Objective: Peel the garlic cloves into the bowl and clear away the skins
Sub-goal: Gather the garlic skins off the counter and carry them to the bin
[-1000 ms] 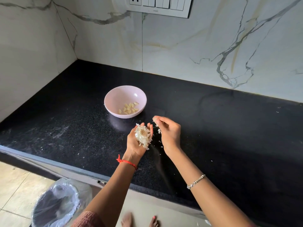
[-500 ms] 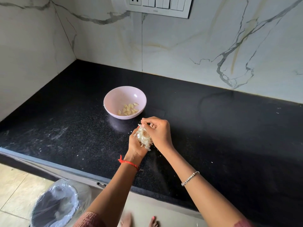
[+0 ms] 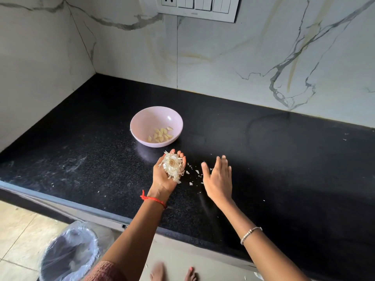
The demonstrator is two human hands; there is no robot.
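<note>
White skins: cupped in your left hand, fingers curled.
Right hand: flat, holding nothing, beside flakes.
Bowl: just beyond left fingertips.

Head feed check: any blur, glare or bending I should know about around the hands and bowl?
Head view: the right hand smears with motion at the fingertips; the left hand and the skins it cups are sharp. Head view: bowl crisp, its faint reflection on the glossy counter. Head view: wide lens bows the counter's front edge.
</note>
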